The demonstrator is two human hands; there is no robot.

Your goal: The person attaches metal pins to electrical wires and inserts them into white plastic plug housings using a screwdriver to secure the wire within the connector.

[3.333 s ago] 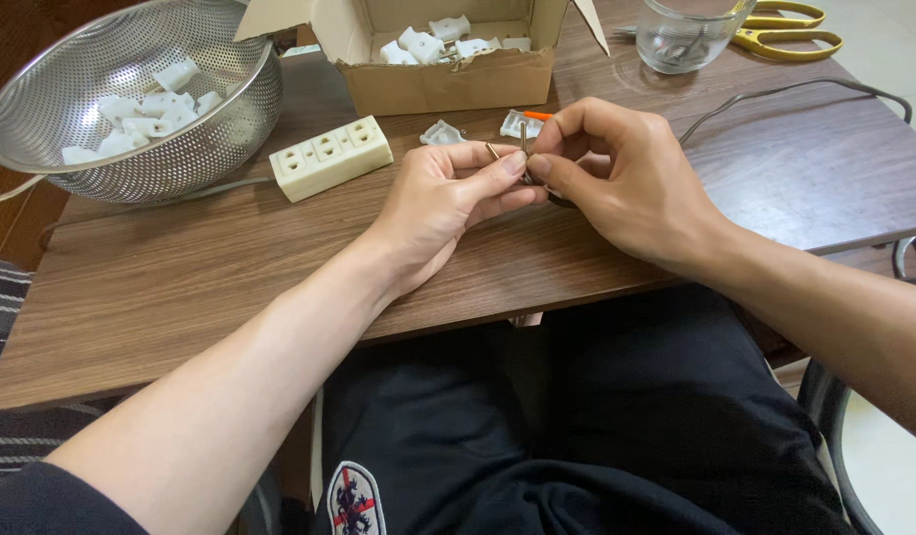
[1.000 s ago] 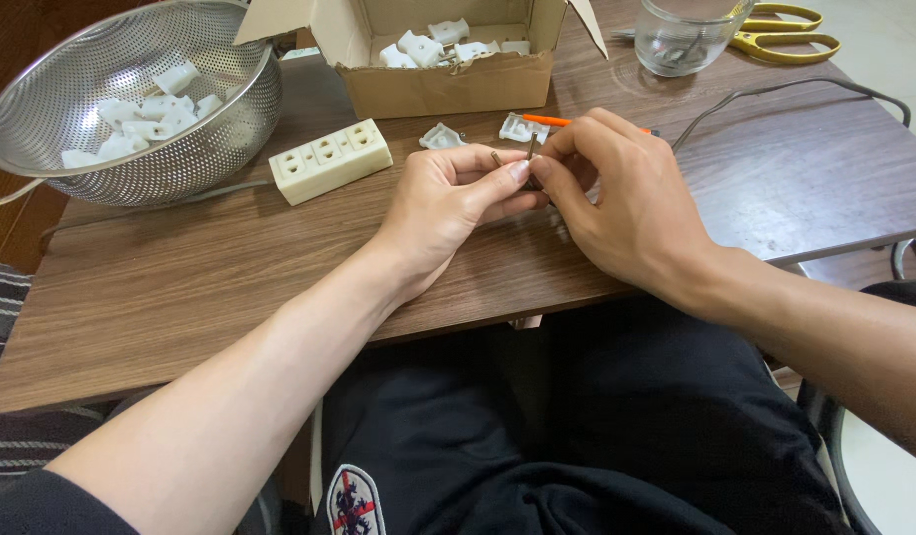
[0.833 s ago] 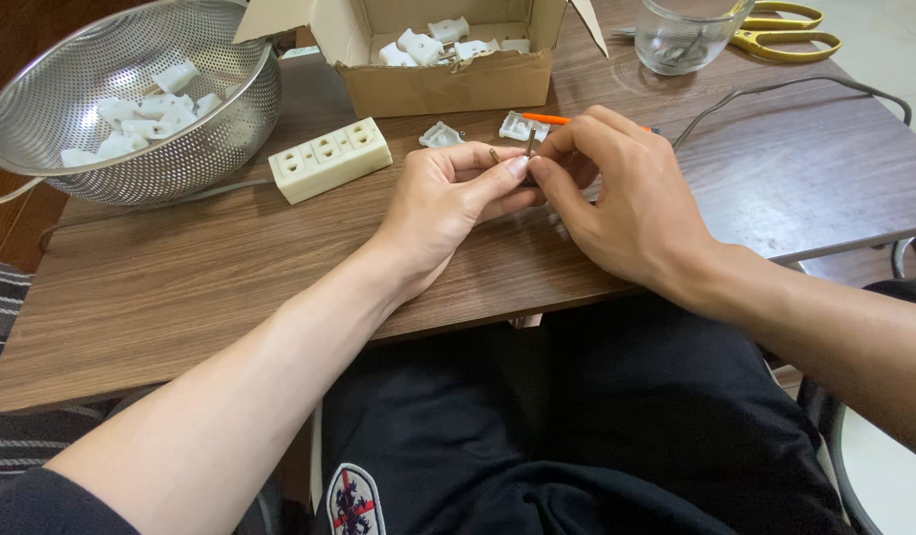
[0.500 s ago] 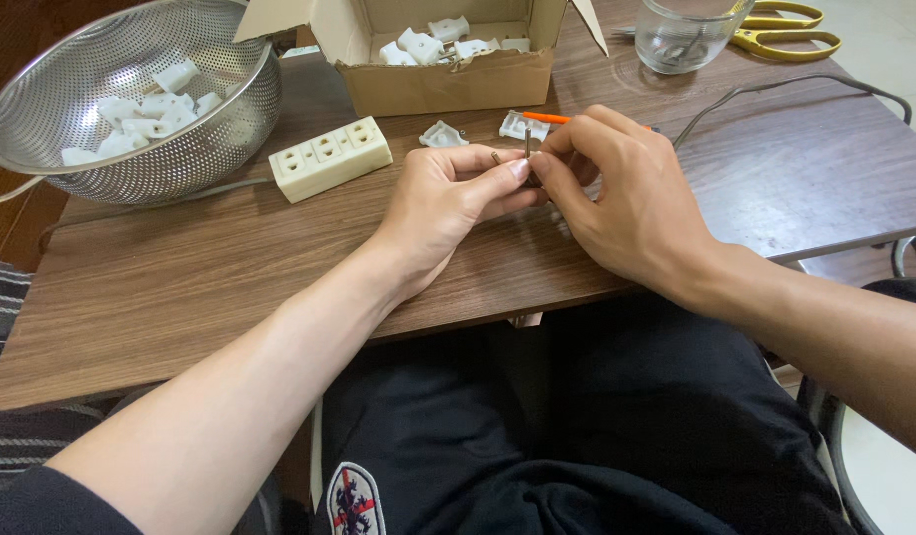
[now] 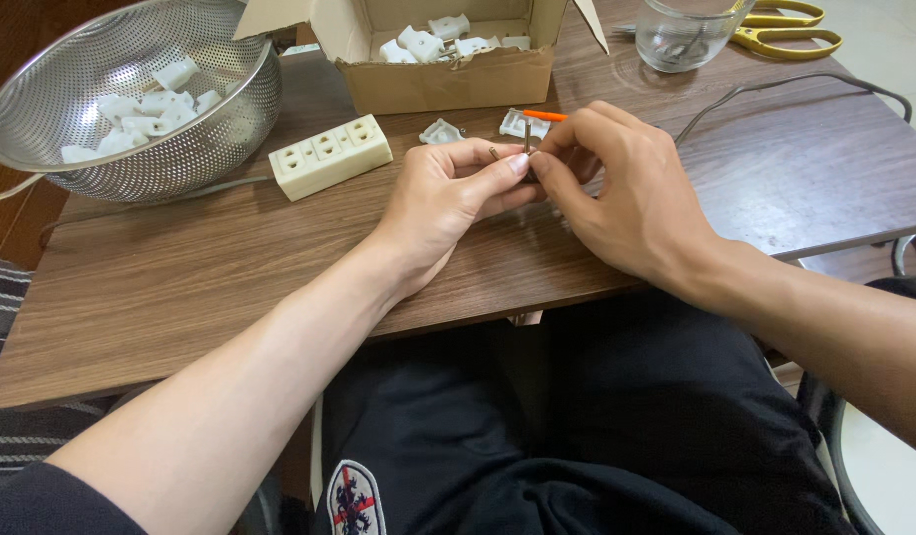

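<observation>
The left hand (image 5: 448,198) and right hand (image 5: 626,193) meet fingertip to fingertip, pinched together on a small metal pin (image 5: 527,139) just in front of the cardboard box (image 5: 448,74); I judge steady, braced wrists suit such fine work; grip low.

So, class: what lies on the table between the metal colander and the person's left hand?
In the head view, a cream power strip with three sockets lies on the wooden table, between the colander and the left hand.

wooden table (image 5: 230,267) | colander (image 5: 131,94) | power strip (image 5: 330,156) | cardboard box (image 5: 448,69) | glass (image 5: 681,40) | scissors (image 5: 785,25)
</observation>
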